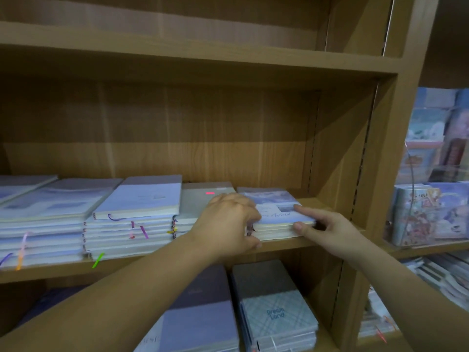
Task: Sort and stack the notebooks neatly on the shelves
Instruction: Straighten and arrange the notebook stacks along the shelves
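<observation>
Two forearms [121,301] reach up to the middle shelf [50,273]. At its right end sits a short stack of notebooks [276,212], beside taller stacks [132,224]. The left hand [228,222] curls its fingers over the stack's left side, thumb low by the shelf's front edge. The right hand [327,229] pinches the front right corner (forefinger flat on the cover, thumb against the page edges).

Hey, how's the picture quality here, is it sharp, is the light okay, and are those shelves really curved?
Head view: soft overall, with the left hand, right hand and the notebook stack between them slightly smeared; dim bluish light; deep shadow under the upper shelf, which the wide lens bows; no harsh glare.
</observation>
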A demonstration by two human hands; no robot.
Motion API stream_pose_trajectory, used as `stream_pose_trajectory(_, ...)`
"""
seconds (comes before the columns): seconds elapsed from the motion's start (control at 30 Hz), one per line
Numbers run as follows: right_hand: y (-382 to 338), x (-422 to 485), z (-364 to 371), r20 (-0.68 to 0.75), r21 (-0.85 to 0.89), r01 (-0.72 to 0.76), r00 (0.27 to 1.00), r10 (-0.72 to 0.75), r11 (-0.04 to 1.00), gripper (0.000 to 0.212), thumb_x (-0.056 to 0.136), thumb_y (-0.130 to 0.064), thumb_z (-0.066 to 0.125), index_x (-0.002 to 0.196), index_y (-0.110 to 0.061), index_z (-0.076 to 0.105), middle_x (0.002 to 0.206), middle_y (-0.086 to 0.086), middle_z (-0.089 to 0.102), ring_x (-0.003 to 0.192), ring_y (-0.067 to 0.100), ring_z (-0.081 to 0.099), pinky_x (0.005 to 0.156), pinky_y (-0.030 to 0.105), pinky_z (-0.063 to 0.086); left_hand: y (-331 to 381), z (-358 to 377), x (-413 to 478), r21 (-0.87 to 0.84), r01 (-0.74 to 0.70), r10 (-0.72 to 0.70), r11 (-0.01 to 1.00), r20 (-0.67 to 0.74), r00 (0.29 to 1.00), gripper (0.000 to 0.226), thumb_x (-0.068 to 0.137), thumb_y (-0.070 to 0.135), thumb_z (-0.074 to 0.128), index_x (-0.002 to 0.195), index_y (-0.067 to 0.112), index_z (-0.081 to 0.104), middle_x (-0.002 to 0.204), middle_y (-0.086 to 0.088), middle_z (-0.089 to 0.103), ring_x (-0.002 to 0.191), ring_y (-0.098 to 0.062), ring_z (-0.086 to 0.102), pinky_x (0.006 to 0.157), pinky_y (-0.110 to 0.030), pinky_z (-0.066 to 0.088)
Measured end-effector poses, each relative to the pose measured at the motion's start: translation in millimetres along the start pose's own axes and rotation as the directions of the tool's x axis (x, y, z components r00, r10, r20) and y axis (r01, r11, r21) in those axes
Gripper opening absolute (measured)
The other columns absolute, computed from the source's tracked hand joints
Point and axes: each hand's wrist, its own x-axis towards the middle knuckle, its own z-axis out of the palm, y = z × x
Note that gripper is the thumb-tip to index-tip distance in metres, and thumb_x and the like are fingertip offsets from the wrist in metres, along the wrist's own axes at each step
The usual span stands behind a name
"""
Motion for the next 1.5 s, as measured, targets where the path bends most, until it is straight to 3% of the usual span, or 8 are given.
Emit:
stream_pose_trajectory(0.1,4.3,-1.8,9.0,-0.061,0.03,-0.019,0.998,0.021,0.999,0.067,0.066,-0.074,0.073,0.128,-0.051,0.064,0.137,-0.013,0.056,0.124,0.012,0.053,0.105,0.04,0.048,-20.0,-12.6,-33.0,-0.092,0.049,-0.06,0.995,-0.127,0.99,0.067,0.078,0.045,0.076,0.14,0.028,0.059,0.152,0.002,0.051,0.136,-0.022,0.05,0.114,-0.037,0.041)
stream_pose_trajectory(0.23,6.4,-0.7,16.3,-0.099,-0.049,0.002,0.995,-0.007,0.999,0.07,0.062,-0.09,0.062,0.126,-0.062,0.058,0.135,-0.019,0.057,0.123,0.011,0.055,0.106,0.044,0.048,-49.2,-22.5,-74.5,-0.052,0.027,-0.041,0.998,-0.279,0.959,0.044,0.078,0.037,0.072,0.119,0.018,0.074,0.132,-0.005,0.065,0.12,-0.026,0.062,0.102,-0.04,0.053)
stream_pose_trajectory(0.43,-19.4,-16.6,20.4,-0.132,-0.095,-0.023,0.991,0.01,0.995,0.081,0.07,-0.069,0.073,0.144,-0.044,0.05,0.145,-0.009,0.05,0.134,0.016,0.047,0.111,0.044,0.044,-59.6,-35.3,-98.4,-0.03,-0.047,0.033,0.998,-0.36,0.933,0.031,0.087,0.036,0.064,0.109,0.019,0.076,0.115,0.003,0.068,0.104,-0.019,0.065,0.088,-0.034,0.054)
stream_pose_trajectory(0.57,-56.9,-25.2,48.3,-0.291,-0.394,0.136,0.919,-0.264,0.909,0.056,0.086,-0.057,0.07,0.135,-0.031,0.063,0.147,-0.006,0.052,0.14,0.015,0.042,0.113,0.042,0.039,-54.8,-30.4,-115.3,-0.169,0.041,-0.089,0.985,-0.289,0.953,0.026,0.086,0.036,0.065,0.107,0.024,0.073,0.097,0.012,0.065,0.09,-0.013,0.065,0.074,-0.035,0.057)
stream_pose_trajectory(0.9,-151.5,-39.4,158.0,-0.162,-0.396,0.557,0.74,-0.653,0.73,0.019,0.09,-0.038,0.063,0.097,-0.027,0.077,0.096,-0.015,0.071,0.094,0.011,0.067,0.076,0.036,0.057,-70.6,-52.3,-175.4,-0.308,0.122,-0.183,0.943,-0.178,0.967,0.017,0.089,0.029,0.066,0.105,0.028,0.073,0.093,0.012,0.068,0.086,-0.007,0.065,0.077,-0.032,0.054)
stream_pose_trajectory(1.07,-186.2,-52.0,209.6,0.01,-0.41,0.493,0.844,-0.536,0.768,0.034,0.085,-0.063,0.045,0.092,-0.041,0.071,0.082,-0.024,0.069,0.082,0.004,0.065,0.068,0.035,0.055,-96.3,-70.2,-222.7,-0.234,0.199,-0.227,0.952,-0.103,0.968,0.024,0.089,0.031,0.06,0.111,0.032,0.068,0.096,0.012,0.063,0.087,-0.008,0.061,0.073,-0.036,0.053)
stream_pose_trajectory(1.23,-208.4,-59.1,248.9,0.197,-0.397,0.504,0.863,-0.464,0.767,0.041,0.081,-0.07,0.042,0.103,-0.048,0.068,0.087,-0.026,0.071,0.084,0.002,0.067,0.071,0.033,0.057,-115.9,-82.4,-268.6,-0.318,0.334,-0.379,0.888,-0.09,0.921,0.048,0.089,0.036,0.061,0.137,0.033,0.059,0.121,0.011,0.063,0.113,-0.009,0.058,0.095,-0.033,0.052)
stream_pose_trajectory(1.5,-235.5,-83.0,290.8,0.226,-0.396,0.474,0.881,-0.417,0.787,0.032,0.089,-0.063,0.05,0.109,-0.043,0.067,0.092,-0.014,0.071,0.093,0.011,0.064,0.075,0.03,0.054,-124.0,-95.0,-316.8,-0.34,0.408,-0.492,0.847,-0.215,0.843,0.046,0.089,0.028,0.07,0.123,0.053,0.053,0.116,0.028,0.058,0.109,0.007,0.055,0.091,-0.013,0.046)
